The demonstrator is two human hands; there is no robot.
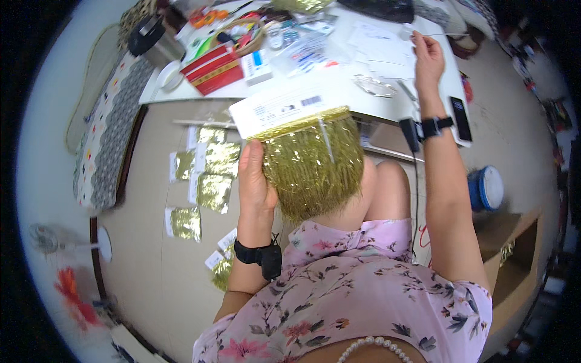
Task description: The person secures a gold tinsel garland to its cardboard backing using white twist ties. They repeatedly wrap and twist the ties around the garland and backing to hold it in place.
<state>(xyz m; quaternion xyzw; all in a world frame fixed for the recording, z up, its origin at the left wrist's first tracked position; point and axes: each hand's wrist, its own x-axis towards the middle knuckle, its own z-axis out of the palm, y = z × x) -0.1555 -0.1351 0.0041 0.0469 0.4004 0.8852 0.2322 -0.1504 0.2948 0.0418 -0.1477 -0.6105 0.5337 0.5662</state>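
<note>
My left hand (255, 181) grips the left edge of a bundle of gold tinsel fringe (317, 168), held above my lap. Along its top runs a white header card (281, 111) bearing print and a barcode. A pale, narrow strip (327, 140) hangs down over the strands. My right hand (429, 59) is over the table's right side, its fingertips pinched on a small white object (406, 31) too blurred to name exactly. From near these fingers a thin white line (442, 34) stretches rightward. Both wrists wear black straps.
Several packs of gold tinsel (215, 190) lie on the floor at left. The white table (204, 93) carries a red box (213, 70), a steel jug (156, 41), a basket (252, 43), papers (381, 50) and a phone (460, 118). A blue bucket (485, 188) and cardboard box (513, 272) stand right.
</note>
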